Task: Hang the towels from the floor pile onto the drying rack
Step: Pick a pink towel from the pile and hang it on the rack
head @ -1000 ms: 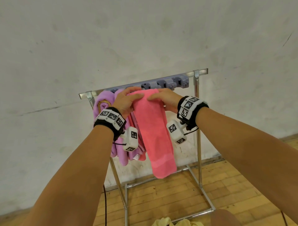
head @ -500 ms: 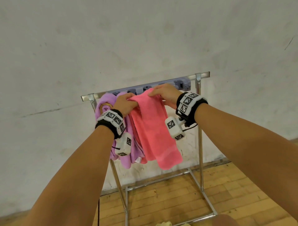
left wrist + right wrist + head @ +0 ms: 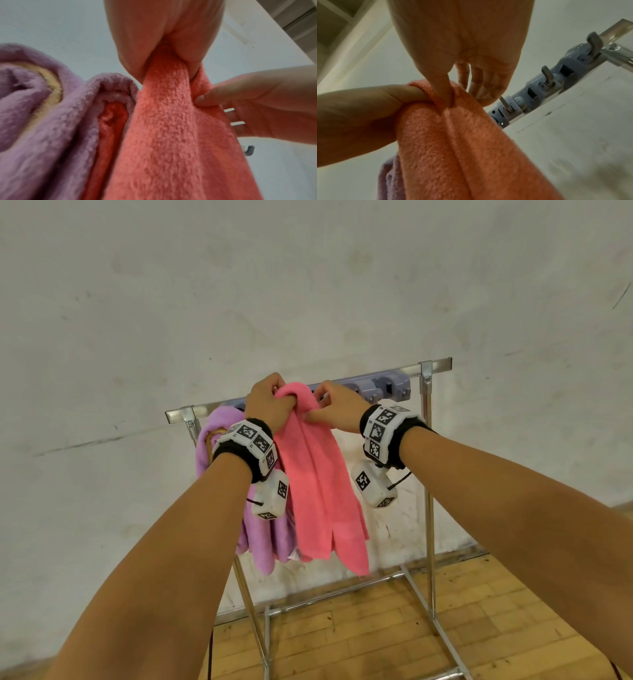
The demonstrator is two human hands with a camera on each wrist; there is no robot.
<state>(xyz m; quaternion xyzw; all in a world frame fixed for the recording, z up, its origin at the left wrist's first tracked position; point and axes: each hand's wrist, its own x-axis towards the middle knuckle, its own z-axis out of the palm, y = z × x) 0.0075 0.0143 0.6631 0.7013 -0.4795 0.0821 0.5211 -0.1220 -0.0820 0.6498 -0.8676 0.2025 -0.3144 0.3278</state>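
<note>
The left hand clamps the bunched top of the pink terry towel; just beside it, the right hand pinches a fold, purple fleece towels hanging left of both.

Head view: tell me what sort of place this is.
Probably a bare indoor room set up for a laundry task: a plain scuffed wall, a wood-block floor, and a freestanding metal drying rack with a pink towel on it.
</note>
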